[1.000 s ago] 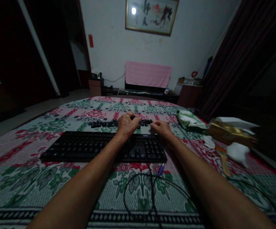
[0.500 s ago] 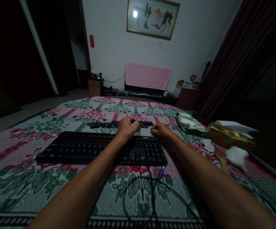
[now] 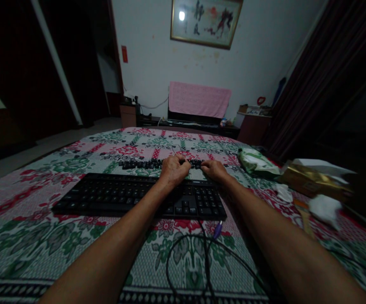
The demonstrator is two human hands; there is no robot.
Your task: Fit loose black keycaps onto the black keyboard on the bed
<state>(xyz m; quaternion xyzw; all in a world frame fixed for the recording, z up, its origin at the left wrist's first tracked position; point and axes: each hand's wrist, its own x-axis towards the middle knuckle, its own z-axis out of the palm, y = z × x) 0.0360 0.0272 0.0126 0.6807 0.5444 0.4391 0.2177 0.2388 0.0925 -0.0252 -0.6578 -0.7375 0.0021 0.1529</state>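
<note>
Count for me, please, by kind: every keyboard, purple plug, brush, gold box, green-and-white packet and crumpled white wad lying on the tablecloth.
Keyboard: 1
Purple plug: 1
Brush: 1
Gold box: 1
Green-and-white packet: 1
Crumpled white wads: 2
Total: 7

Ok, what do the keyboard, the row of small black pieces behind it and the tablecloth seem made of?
Keyboard: probably hard plastic, dull black, judging by its straight-edged case and separate keys. Small black pieces: perhaps plastic too, being similarly dark, but too small to be sure. Tablecloth: apparently woven fabric, matte, from its textured surface.
</note>
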